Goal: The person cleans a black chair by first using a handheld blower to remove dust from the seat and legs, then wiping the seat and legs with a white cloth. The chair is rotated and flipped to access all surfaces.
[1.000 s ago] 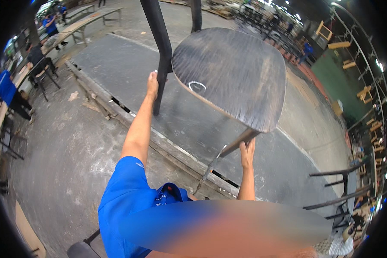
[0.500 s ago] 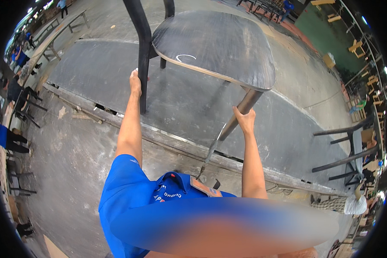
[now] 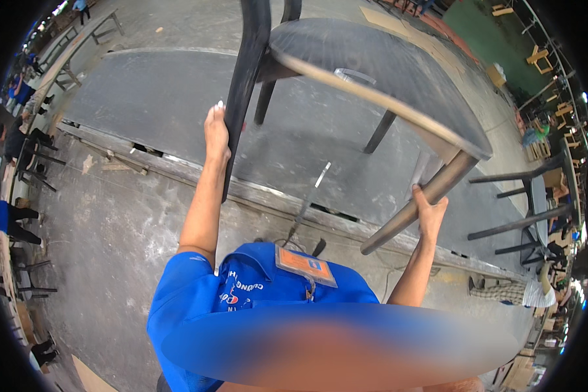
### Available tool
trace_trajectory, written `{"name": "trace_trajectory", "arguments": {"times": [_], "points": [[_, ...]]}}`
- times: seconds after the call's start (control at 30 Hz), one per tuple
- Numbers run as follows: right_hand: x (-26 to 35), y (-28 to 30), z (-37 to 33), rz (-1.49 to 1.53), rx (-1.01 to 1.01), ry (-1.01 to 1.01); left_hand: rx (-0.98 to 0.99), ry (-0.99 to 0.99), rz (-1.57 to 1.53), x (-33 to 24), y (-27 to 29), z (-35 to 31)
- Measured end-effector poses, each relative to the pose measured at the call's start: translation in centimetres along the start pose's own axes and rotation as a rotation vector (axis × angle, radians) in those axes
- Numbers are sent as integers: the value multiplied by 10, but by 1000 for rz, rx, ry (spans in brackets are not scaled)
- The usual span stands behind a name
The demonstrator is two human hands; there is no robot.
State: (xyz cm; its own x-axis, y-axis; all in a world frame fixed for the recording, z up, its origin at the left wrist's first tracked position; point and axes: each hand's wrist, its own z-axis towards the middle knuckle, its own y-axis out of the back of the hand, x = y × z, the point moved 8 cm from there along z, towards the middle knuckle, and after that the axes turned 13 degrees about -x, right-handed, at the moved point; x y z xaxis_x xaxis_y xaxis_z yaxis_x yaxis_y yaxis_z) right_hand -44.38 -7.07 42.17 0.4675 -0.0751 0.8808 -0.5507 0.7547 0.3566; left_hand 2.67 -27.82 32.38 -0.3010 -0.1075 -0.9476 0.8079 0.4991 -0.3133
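Observation:
A dark wooden chair (image 3: 379,62) with a wood-grained seat hangs tilted above the low grey platform, its right front leg toward me. A pale curved mark (image 3: 355,76) shows on the seat. My left hand (image 3: 217,134) is closed on the lower part of the long left leg (image 3: 247,78); most of its fingers are hidden behind the wood. Around the right front leg (image 3: 398,225), my right hand (image 3: 429,212) is wrapped at mid-length. Just above that hand is a pale greyish patch (image 3: 426,166) that I cannot make out.
The grey platform (image 3: 157,91) has a worn near edge, where a thin rod-like tool (image 3: 319,179) leans. Another dark chair (image 3: 536,206) lies on its side at right. Long benches (image 3: 68,62) and people (image 3: 10,212) line the left; a person in checked trousers (image 3: 503,289) is at right.
The chair has come toward me and to the right, tilting so that more of its underside shows. Both hands keep their grip; my right hand has moved right and slightly lower with the leg.

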Motion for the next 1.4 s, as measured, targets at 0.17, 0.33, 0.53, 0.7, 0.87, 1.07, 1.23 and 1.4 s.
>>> {"name": "trace_trajectory", "arguments": {"times": [0.17, 0.33, 0.53, 0.7, 0.87, 1.07, 1.23, 1.4], "points": [[8, 33, 44, 103, -100, -69, -161, -383, -301, -37, -57, -37], [24, 8, 97, 65, -9, -43, -337, -584, -452, -48, -73, -73], [41, -16, 146, 136, -21, -1, 268, 162, -481, 76, -70, -144], [45, -30, 172, 160, 18, 13, 75, 794, -608, 235, 17, -195], [50, -38, 186, 174, 55, 26, -85, 732, -83, 333, 90, -211], [54, -40, 185, 161, 39, 55, 205, 328, 446, 363, 55, -207], [51, -33, 171, 166, 28, 48, 320, 25, 826, 357, 49, -223], [50, -30, 153, 213, 18, 65, 191, -481, 957, 318, 31, -247]]}}
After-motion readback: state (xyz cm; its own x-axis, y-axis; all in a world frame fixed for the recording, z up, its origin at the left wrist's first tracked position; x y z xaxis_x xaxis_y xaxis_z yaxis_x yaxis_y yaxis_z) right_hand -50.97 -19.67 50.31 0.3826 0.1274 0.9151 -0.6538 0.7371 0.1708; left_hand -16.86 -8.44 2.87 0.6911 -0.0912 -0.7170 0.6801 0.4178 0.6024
